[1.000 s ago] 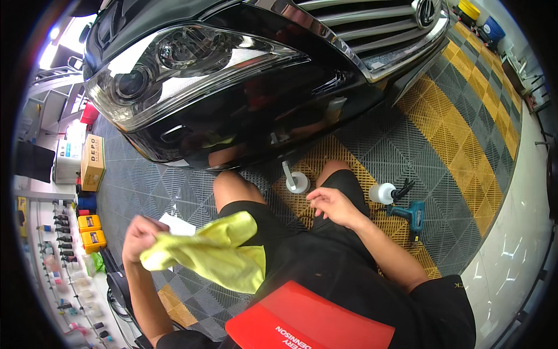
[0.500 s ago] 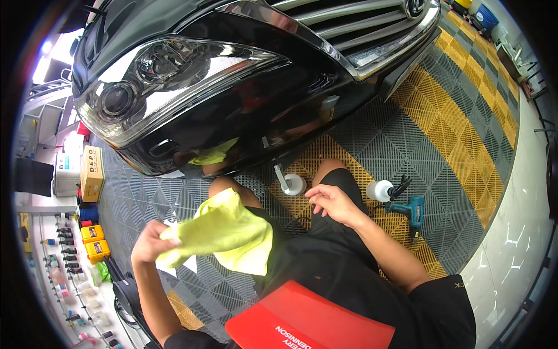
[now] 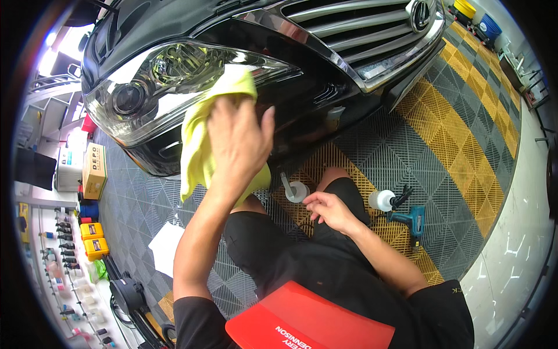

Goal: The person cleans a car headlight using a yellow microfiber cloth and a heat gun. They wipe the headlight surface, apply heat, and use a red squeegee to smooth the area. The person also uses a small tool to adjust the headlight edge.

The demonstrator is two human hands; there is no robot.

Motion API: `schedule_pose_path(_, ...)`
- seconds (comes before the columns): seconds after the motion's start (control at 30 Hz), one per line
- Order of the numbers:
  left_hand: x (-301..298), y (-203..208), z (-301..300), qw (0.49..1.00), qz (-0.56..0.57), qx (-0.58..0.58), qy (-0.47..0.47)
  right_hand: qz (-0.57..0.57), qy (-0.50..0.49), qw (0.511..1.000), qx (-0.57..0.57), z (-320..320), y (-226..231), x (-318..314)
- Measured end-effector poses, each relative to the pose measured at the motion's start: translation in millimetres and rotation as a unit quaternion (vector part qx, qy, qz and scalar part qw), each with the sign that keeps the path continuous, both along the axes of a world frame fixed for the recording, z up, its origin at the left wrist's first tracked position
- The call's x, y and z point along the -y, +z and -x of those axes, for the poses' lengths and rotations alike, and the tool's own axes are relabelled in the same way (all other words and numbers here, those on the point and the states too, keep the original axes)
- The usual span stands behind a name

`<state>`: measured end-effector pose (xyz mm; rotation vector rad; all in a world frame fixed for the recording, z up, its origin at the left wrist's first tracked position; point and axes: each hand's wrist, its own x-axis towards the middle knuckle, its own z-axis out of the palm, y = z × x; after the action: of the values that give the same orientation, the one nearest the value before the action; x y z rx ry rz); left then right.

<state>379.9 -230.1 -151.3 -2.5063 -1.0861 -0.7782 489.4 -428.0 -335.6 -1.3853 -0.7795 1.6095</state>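
Observation:
My left hand (image 3: 235, 145) presses a yellow-green microfiber cloth (image 3: 195, 145) against the front of a black car. The cloth lies over the lower edge of the clear headlight (image 3: 180, 64) and the glossy bumper (image 3: 308, 110), its loose end hanging down below the fingers. My right hand (image 3: 332, 211) rests by my knee with loosely bent, parted fingers and nothing in them. Closest to it stands a white bottle with a pale nozzle (image 3: 298, 192). Farther right are another white bottle with a black top (image 3: 381, 200) and a teal heat gun (image 3: 416, 220).
White sheets (image 3: 164, 249) lie on the grey and yellow tiled floor (image 3: 442, 134) at left. A cardboard box (image 3: 94, 170), yellow containers (image 3: 96, 248) and a black machine (image 3: 126, 295) line the left side. A red panel (image 3: 308, 320) covers the bottom of the view.
My left hand has carried the cloth from above my lap up and forward onto the headlight and bumper. The right hand has stayed nearly in place.

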Motion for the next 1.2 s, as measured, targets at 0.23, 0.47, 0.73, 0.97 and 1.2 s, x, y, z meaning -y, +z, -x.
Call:
schedule_pose_path(0.23,3.4,-9.9,-46.7,0.995,-0.024,-0.063,-0.078,0.011,-0.002,1.000,-0.006,1.9,-6.0,6.7)
schedule_pose_path(0.47,5.2,-18.3,-55.5,0.986,-0.046,-0.126,-0.100,-0.008,-0.017,1.000,-0.007,0.6,-3.8,7.8)
schedule_pose_path(0.73,30.6,-22.8,-27.0,0.981,0.101,-0.014,-0.164,-0.002,-0.038,0.999,-0.012,0.9,-6.8,14.1)
schedule_pose_path(0.97,9.5,-7.5,-16.5,0.999,-0.034,0.018,-0.030,0.007,-0.018,1.000,-0.005,3.3,-5.2,14.4)
schedule_pose_path(1.2,8.6,-16.2,-41.4,0.996,-0.029,-0.059,-0.068,-0.010,-0.027,1.000,-0.005,4.2,-2.2,10.3)
